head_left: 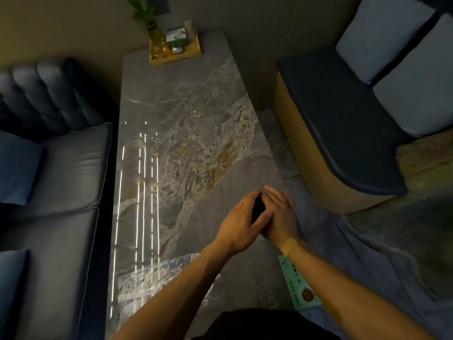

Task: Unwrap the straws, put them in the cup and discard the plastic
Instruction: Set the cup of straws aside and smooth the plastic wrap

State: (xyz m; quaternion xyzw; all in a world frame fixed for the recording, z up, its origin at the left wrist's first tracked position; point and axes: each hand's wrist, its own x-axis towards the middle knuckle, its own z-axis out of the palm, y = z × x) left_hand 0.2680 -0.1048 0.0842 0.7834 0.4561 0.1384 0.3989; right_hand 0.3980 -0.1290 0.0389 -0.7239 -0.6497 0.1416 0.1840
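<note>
Hands (259, 214) cupped together around a dark object (257, 208), identity and long axis unclear, above marble table (186, 133).

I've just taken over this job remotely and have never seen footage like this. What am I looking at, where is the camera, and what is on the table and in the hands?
There is no machine here: a person works with two bare hands. The single picture comes from a wide-angle camera on the person's head, looking forward and down, so the forearms enter from the bottom edge.

The left hand and right hand meet over the near right part of a long marble table. A small dark thing sits between them; it is too dim to name, and no straw, cup or wrapper can be made out.

At the far end stands a wooden tray with a plant and a small box. A green printed box lies at the near right edge, under the right forearm. Sofas flank the table.
</note>
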